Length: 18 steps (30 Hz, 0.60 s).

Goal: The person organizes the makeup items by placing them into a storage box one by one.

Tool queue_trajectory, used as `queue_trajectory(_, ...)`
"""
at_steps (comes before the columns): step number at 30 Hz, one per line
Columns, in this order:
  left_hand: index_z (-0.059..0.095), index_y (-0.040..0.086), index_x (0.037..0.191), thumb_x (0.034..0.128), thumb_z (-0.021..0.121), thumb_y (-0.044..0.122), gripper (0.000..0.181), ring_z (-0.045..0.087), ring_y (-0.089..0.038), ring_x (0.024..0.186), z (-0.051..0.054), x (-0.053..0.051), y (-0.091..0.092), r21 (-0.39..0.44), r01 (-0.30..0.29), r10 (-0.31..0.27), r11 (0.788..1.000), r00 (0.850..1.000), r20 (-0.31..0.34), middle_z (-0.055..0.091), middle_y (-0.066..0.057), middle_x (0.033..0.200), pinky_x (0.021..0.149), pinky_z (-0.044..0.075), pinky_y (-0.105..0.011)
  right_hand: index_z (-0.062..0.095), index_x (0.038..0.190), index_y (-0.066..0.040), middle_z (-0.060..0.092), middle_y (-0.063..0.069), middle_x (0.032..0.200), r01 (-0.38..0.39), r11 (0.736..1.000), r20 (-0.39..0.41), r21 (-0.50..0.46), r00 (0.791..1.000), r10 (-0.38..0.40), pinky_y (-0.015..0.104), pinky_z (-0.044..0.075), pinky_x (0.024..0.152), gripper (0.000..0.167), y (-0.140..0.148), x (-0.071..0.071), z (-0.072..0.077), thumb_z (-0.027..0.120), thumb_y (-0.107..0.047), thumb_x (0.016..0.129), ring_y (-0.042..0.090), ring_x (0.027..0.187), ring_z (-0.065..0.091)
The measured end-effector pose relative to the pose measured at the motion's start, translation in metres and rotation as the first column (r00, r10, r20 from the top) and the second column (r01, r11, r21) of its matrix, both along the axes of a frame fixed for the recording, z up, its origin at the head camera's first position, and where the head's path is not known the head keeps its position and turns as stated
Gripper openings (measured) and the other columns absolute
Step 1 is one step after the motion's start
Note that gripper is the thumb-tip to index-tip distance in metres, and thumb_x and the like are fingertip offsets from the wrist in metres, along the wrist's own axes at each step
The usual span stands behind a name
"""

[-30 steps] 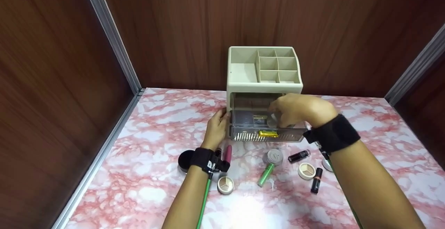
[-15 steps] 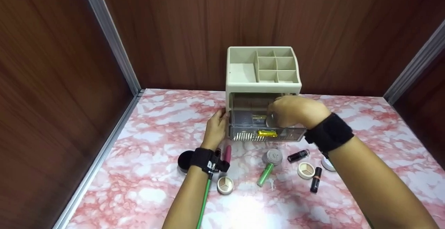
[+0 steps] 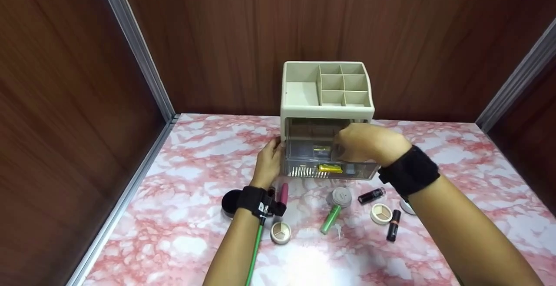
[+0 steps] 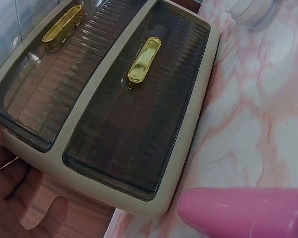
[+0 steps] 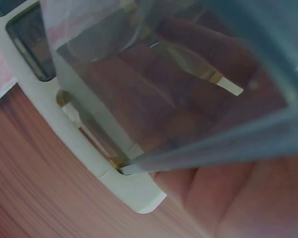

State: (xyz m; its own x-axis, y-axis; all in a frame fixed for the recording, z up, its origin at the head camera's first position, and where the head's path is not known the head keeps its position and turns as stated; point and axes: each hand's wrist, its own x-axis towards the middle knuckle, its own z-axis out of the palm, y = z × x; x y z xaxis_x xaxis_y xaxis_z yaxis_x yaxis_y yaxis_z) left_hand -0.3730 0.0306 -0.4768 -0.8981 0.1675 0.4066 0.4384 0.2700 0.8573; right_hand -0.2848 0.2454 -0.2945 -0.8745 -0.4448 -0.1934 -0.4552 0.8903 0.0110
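A cream organizer stands with its clear upper drawer pulled out. My left hand rests against the organizer's left side, fingers loosely extended; in the left wrist view the fingers lie beside the frame of two dark lower drawers with gold handles. My right hand reaches down inside the open drawer, its fingertips largely hidden. Through the clear plastic in the right wrist view, the right hand looks bent beside a blurred round clear shape; whether it grips this cannot be told. Another gold handle is on the drawer front.
On the marbled table lie a pink tube, a green tube, a grey round jar, two round palettes, black tubes and a black round case. Wooden panels stand behind and beside.
Within the open drawer my right hand has shifted slightly left and lower, and the round clear item by its fingers is now less visible. The left hand keeps its place on the organizer's side.
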Motion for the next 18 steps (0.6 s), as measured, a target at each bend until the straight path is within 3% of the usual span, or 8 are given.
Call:
queue_trajectory(4, 0.062, 0.006, 0.125, 0.1035, 0.049, 0.023, 0.030, 0.059, -0.023, 0.114, -0.0001, 0.0003, -0.0014, -0.002, -0.003, 0.003, 1.000, 1.000, -0.006, 0.064, -0.012, 0.122, 0.096, 0.046, -0.035, 0.076, 0.101, -0.016, 0.072, 0.002, 0.095, -0.013, 1.000, -0.016, -0.022, 1.000, 0.013, 0.043, 0.052, 0.086, 0.021, 0.0007, 0.0012, -0.0017, 0.066, -0.024, 0.085, 0.027, 0.094, 0.067)
queue_trajectory(9, 0.063, 0.007, 0.124, 0.1032, 0.050, 0.023, 0.029, 0.060, -0.021, 0.112, -0.0009, 0.0008, -0.0012, 0.029, 0.005, -0.005, 1.000, 1.000, 0.005, 0.065, -0.011, 0.121, 0.095, 0.046, -0.034, 0.075, 0.101, -0.012, 0.072, 0.006, 0.092, -0.017, 0.999, -0.040, -0.047, 0.999, 0.015, 0.045, 0.052, 0.083, 0.022, 0.0036, 0.0040, -0.0025, 0.066, -0.027, 0.087, 0.030, 0.090, 0.067)
queue_trajectory(18, 0.066, 0.009, 0.120, 0.1021, 0.052, 0.029, 0.030, 0.062, -0.017, 0.106, 0.0007, -0.0004, -0.0033, -0.010, -0.011, 0.011, 1.000, 1.000, -0.017, 0.068, -0.007, 0.115, 0.091, 0.048, -0.033, 0.073, 0.099, -0.010, 0.068, 0.007, 0.085, -0.020, 0.998, -0.066, -0.058, 0.998, 0.017, 0.048, 0.052, 0.081, 0.019, 0.0080, 0.0060, -0.0040, 0.065, -0.025, 0.090, 0.030, 0.086, 0.065)
